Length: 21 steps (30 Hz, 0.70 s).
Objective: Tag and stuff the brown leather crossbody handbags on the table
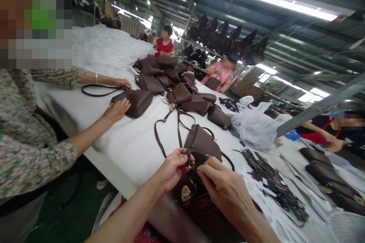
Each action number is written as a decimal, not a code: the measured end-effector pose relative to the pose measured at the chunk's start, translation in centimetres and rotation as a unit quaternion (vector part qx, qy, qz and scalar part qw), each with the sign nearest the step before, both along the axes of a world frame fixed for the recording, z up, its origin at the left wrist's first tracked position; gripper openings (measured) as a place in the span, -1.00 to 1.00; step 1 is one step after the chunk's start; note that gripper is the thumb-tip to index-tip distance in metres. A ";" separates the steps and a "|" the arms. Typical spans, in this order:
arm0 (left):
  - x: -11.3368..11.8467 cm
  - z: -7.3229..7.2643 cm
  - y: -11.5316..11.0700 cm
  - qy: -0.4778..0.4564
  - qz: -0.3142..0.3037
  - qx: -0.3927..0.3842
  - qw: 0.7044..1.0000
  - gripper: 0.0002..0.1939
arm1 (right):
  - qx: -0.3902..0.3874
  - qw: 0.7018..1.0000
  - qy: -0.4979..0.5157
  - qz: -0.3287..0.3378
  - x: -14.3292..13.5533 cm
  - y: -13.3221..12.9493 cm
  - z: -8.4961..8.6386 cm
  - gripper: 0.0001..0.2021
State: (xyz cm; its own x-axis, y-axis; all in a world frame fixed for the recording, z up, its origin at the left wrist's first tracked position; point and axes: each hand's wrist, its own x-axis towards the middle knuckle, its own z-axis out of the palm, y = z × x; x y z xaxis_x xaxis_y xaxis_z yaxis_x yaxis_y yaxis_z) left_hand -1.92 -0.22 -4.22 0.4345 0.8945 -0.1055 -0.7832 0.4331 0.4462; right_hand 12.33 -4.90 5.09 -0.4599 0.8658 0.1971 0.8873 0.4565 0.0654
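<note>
A dark brown handbag (205, 212) with a round gold emblem (186, 194) sits at the table edge under my hands. My left hand (175, 167) is closed, thumb and fingers pinching a small gold clasp (190, 166) at the top of the bag. Close against it on the right, my right hand (222, 184) is closed in a pinch; its fingertips hide what they grip. Just beyond my fingers lies another brown handbag (203, 140), its thin strap (159, 136) looping out to the left.
Brown handbags (179, 95) are piled farther up the white table (122, 144). At left, a co-worker's hands (116, 110) rest on a bag and strap. Dark straps (273, 182) and a clear plastic bag (253, 125) lie to the right, near a slanting metal post (322, 102).
</note>
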 end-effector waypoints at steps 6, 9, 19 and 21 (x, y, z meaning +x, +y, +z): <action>0.0 -0.1 -0.1 0.023 0.017 0.015 0.999 -0.60 | -0.011 0.990 -0.142 -0.014 -1.3 1.5 0.8 -0.73; -0.1 0.1 0.1 0.026 0.015 0.008 1.000 -0.60 | -0.047 0.979 -0.191 -0.044 -2.3 2.2 1.3 -0.73; -0.4 0.2 -0.3 0.009 -0.006 0.018 1.000 -0.53 | -0.124 0.973 -0.186 -0.055 -2.4 3.7 2.1 -0.76; -0.2 -0.1 -0.6 0.019 0.001 0.023 1.000 -0.51 | -0.135 0.975 -0.161 -0.067 -2.5 3.8 2.3 -0.82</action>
